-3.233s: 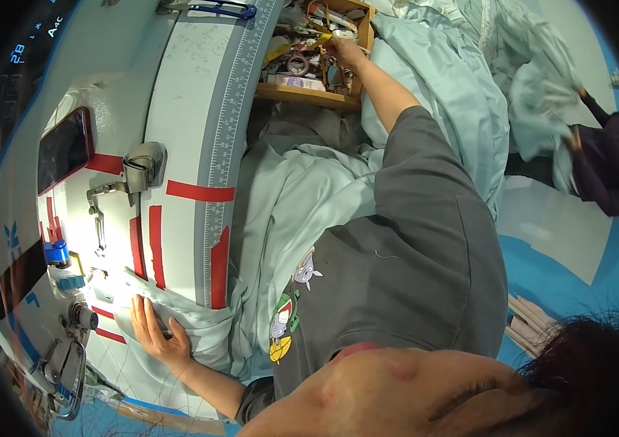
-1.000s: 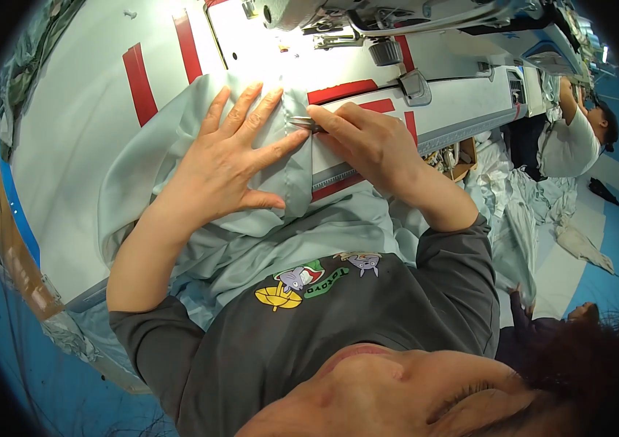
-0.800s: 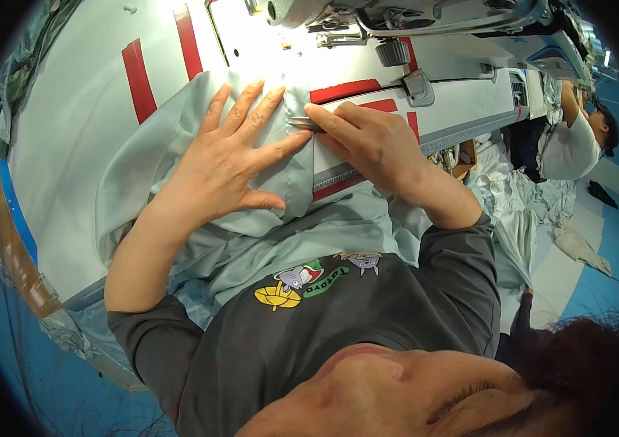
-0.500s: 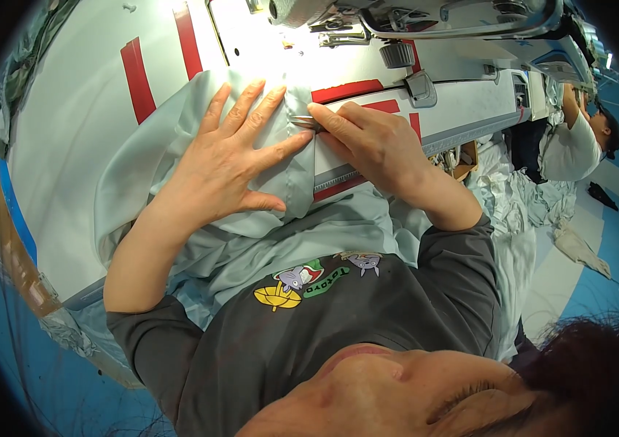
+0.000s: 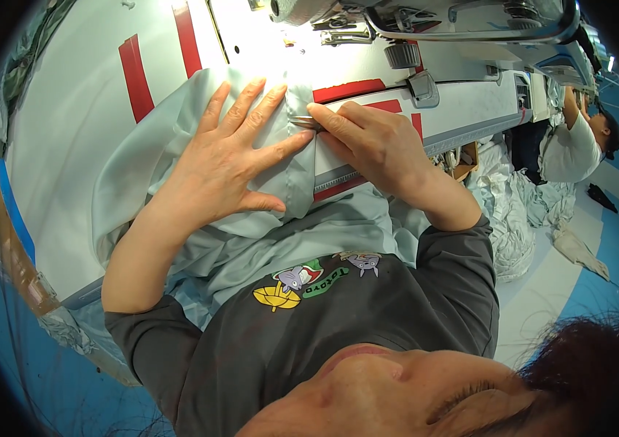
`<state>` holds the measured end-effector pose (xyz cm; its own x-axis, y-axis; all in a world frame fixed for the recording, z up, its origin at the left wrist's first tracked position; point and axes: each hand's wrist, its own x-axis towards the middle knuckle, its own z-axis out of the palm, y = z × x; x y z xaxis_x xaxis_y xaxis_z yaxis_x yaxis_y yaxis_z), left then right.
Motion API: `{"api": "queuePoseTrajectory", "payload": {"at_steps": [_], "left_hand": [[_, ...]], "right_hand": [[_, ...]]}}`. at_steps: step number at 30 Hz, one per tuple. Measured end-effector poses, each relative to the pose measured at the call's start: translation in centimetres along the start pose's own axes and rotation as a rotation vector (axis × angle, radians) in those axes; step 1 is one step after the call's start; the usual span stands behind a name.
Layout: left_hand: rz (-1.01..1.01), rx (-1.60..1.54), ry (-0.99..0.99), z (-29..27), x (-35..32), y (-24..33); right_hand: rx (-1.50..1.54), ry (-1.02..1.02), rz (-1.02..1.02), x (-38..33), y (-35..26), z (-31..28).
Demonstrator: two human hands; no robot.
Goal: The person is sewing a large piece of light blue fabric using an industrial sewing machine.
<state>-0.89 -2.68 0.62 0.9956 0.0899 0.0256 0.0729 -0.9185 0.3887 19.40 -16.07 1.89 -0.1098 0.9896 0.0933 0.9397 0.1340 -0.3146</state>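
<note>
A dark grey shirt (image 5: pixel 353 320) with short sleeves (image 5: pixel 153 335) bears a colourful cartoon print (image 5: pixel 276 297).

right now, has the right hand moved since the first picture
Yes. The right hand was in the wooden box; now it is out, left of that box, at the cloth, a metal tool in its grip.
</note>
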Motion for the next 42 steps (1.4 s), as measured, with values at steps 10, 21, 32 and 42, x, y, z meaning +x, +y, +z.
{"api": "queuePoseTrajectory", "payload": {"at_steps": [10, 21, 32, 42], "left_hand": [[-0.017, -0.036, -0.003, 0.0, 0.1, 0.0], [0.009, 0.006, 0.015, 0.3, 0.1, -0.1], [0.158, -0.092, 0.048, -1.7, -0.2, -2.5], [0.067, -0.118, -0.124, -1.8, -1.2, -1.0]], "right_hand": [[-0.013, 0.024, -0.011, 0.3, 0.0, 0.1], [0.127, 0.0, -0.07, 0.7, 0.7, 0.6], [0.545, 0.162, 0.177, 0.0, -0.4, 0.9], [0.205, 0.019, -0.03, -0.7, -1.4, 0.6]]}}
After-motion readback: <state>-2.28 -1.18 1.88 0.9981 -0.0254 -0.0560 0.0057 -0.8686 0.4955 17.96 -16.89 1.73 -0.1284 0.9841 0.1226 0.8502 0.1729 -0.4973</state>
